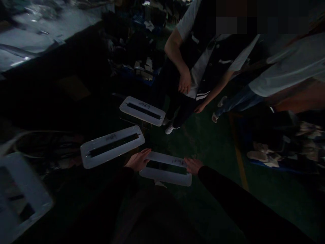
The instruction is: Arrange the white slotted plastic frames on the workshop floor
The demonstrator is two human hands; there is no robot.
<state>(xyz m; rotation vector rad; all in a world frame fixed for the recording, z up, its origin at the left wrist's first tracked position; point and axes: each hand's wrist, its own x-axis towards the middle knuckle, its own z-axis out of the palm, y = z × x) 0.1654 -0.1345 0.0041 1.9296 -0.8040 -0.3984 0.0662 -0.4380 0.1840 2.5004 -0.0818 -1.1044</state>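
The scene is very dark. A white rectangular frame [166, 176] with a long dark slot and handwriting near its right end lies just in front of me. My left hand [138, 160] grips its left end and my right hand [193, 165] grips its right end. Both arms wear dark sleeves. Two more white slotted frames stand close by: one [111, 146] to the left of my left hand, another [142, 110] farther back.
Two people stand beyond the frames on the green floor, one with a hand [184, 82] hanging at the hip. A pale table [38, 34] runs along the upper left. A white object [17, 196] sits at lower left. Bins with goods [291, 149] line the right.
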